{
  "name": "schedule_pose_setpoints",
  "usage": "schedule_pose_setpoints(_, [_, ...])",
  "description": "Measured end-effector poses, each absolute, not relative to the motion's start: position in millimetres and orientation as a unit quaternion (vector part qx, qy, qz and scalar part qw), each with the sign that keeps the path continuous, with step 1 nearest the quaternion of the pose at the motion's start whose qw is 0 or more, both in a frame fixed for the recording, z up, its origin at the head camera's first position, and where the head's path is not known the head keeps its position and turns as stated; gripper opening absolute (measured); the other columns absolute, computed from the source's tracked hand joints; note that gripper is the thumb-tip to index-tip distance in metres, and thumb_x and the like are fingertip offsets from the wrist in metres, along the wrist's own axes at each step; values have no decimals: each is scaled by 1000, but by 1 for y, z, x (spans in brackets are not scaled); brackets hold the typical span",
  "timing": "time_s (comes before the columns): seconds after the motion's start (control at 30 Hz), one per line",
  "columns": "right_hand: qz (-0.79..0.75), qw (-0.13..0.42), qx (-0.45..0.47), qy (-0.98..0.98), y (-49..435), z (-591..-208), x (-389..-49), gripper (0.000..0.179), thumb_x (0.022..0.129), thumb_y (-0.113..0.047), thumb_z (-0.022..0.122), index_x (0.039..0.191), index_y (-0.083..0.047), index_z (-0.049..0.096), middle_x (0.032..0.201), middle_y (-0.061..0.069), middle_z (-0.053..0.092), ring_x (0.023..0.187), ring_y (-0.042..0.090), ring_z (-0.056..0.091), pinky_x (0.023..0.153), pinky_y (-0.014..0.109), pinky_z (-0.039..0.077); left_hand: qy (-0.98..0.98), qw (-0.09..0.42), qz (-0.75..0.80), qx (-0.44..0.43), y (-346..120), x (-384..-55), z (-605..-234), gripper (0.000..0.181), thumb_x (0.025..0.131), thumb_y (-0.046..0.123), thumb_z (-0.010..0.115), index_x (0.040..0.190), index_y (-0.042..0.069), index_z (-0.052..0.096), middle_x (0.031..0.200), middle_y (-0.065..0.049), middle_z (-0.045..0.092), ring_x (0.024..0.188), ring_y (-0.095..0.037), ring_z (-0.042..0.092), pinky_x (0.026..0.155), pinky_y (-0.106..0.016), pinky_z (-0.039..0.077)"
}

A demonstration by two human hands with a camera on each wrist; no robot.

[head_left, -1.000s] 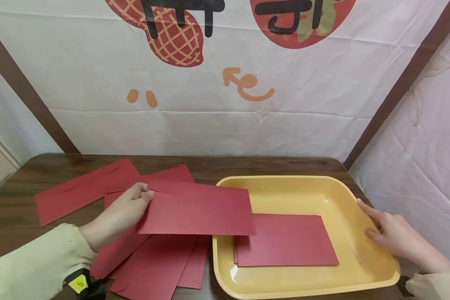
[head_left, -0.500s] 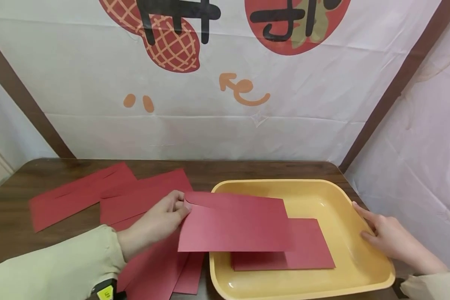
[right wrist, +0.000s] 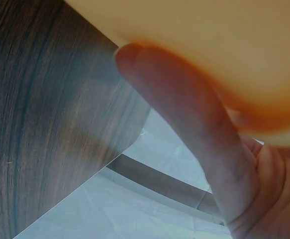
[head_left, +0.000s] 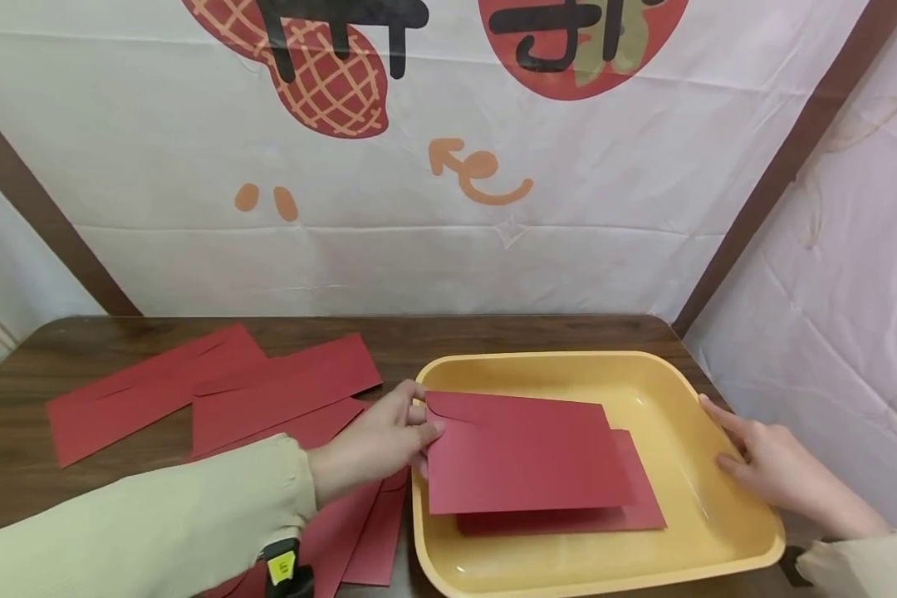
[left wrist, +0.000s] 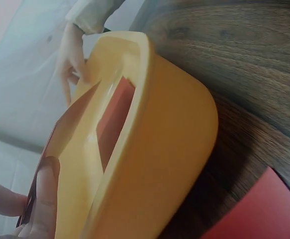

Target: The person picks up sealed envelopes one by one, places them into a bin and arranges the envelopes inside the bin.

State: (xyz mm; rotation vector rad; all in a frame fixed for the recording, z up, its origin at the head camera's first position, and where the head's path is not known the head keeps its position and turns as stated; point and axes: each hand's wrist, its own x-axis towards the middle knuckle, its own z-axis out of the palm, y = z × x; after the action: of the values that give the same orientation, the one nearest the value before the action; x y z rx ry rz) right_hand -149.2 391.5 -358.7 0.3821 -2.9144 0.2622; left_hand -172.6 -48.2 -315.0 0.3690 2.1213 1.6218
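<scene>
My left hand (head_left: 379, 438) pinches a red envelope (head_left: 523, 457) by its left end, thumb on the near face. The held envelope hangs tilted over the yellow tray (head_left: 706, 432), above a small stack of red envelopes (head_left: 645, 498) on the tray's floor. In the left wrist view, a gap shows between the held envelope (left wrist: 75, 119) and the stack (left wrist: 116, 117). My right hand (head_left: 781, 465) grips the tray's right rim, thumb against the inner wall. One finger (right wrist: 179, 99) lies along the tray's outside in the right wrist view; the other fingers are mostly hidden.
Several red envelopes (head_left: 291, 386) lie loosely overlapped left of the tray, partly under my left forearm. A dark wood table (head_left: 553, 330) bears everything. Behind it hangs a printed white cloth (head_left: 389, 266), with another cloth (head_left: 852, 291) at the right.
My left hand has carried the envelope rightward from the loose pile to over the stack in the tray. The right hand has kept its place on the rim; the view has shifted slightly.
</scene>
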Motion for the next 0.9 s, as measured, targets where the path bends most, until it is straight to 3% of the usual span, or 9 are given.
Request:
schedule_pose_setpoints(0.17, [89, 97, 134, -982, 392, -358, -151, 69, 75, -4, 71, 139, 3, 44, 50, -10, 31, 45, 0, 28, 48, 23, 32, 764, 227, 586, 145, -35, -179, -318, 33, 97, 3, 50, 123, -6, 31, 83, -11, 63, 56, -13, 60, 68, -34, 55])
schedule_pose_setpoints(0.4, [89, 90, 129, -983, 393, -358, -151, 70, 76, -5, 70, 139, 3, 44, 50, -10, 33, 44, 0, 31, 48, 24, 33, 768, 239, 578, 132, -17, -182, -327, 35, 96, 3, 51, 125, -4, 32, 88, -13, 66, 53, -13, 60, 68, -32, 54])
schedule_pose_setpoints(0.7, [84, 88, 127, -984, 391, -359, -151, 68, 76, -5, 71, 138, 5, 44, 51, -9, 32, 45, 1, 30, 48, 24, 33, 795, 238, 546, 112, -5, -189, -335, 36, 95, 4, 55, 125, -2, 35, 86, -9, 66, 53, -14, 62, 88, -37, 48])
schedule_pose_setpoints(0.9, [84, 98, 133, -983, 392, -359, -151, 69, 75, -4, 71, 138, 4, 45, 51, -10, 31, 45, 0, 28, 48, 24, 31, 813, 241, 516, 120, 0, -193, -337, 39, 92, 1, 58, 124, -3, 36, 81, -11, 63, 50, -16, 62, 67, -31, 54])
